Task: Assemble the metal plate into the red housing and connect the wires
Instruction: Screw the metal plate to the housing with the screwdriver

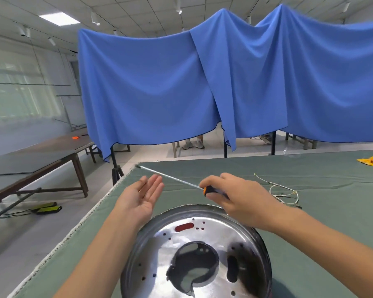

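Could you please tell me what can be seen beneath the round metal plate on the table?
Through a slot in the metal plate, red shows, apparently the housing below. The darker cut-outs show nothing clear. The plate covers everything else; around it only the green tablecloth is visible.

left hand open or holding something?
Open and empty: left hand is palm-up, fingers spread, above the green table cover. Only the right hand grips the screwdriver.

— What is the person wearing on the arms?
— Nothing shows: both forearms are bare to the frame's edge, no sleeves.
— And the left hand (141,195) and right hand (235,197)?
— Bare too: no gloves, rings or watch.
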### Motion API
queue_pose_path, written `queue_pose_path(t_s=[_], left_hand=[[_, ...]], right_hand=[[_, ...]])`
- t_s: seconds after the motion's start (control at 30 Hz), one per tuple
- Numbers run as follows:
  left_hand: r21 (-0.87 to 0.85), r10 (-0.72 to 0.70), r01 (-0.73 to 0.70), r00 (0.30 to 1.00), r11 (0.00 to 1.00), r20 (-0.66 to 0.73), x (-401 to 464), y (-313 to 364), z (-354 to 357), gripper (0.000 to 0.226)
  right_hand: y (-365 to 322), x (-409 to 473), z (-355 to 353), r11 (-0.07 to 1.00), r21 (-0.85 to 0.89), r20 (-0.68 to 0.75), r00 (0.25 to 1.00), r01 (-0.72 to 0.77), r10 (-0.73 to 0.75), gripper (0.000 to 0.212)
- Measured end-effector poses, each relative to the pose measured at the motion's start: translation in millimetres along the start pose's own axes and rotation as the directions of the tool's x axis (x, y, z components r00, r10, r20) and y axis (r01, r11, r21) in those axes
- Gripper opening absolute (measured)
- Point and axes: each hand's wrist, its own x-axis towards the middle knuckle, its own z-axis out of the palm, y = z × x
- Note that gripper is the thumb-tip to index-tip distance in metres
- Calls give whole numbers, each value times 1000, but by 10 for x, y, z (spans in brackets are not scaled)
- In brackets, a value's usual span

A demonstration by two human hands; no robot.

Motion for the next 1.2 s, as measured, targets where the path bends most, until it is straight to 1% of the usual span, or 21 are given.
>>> queue_pose_path(t_s=[0.07, 0.2, 0.3, 0.57, 0.77, 0.97, 1.03, 1.1, 1.2], left_hand=[[-37, 7, -7, 1000, 999, -14, -23, 97, -61, 22], [-62, 4, -4, 1000, 998, -4, -76, 192, -131, 22], [-87, 29, -30, 999, 996, -15, -106, 237, -153, 34], [-59, 29, -26, 998, 998, 52, -184, 230, -153, 35], [-113, 48, -42, 997, 993, 54, -160, 195, -161, 36], [-87, 88, -82, 993, 993, 73, -147, 126, -178, 35], [-75, 136, -132, 989, 988, 60, -140, 95, -176, 33], [-68, 183, -179, 982, 981, 46, -134, 65, -175, 31], [-103, 206, -200, 977, 974, 47, -134, 15, -170, 28]], right_hand=[[-29, 18, -35, 997, -60, 1, 999, 43, -43, 22], [-45, 31, -51, 995, -92, -54, 997, 48, -53, 24], [-64, 22, -27, 992, -109, -68, 995, 69, -77, 28], [-140, 7, -40, 988, -127, -76, 992, 92, -102, 29], [-171, -28, -63, 991, -108, -73, 994, 74, -82, 32], [-194, -39, -99, 996, -90, -27, 999, 17, -20, 29], [-205, -35, -106, 999, -40, 12, 1000, -19, 20, 26], [-205, -20, -103, 990, 109, 77, 994, -85, 77, 21], [-210, -18, -93, 923, 345, 197, 974, -173, 109, 16]])
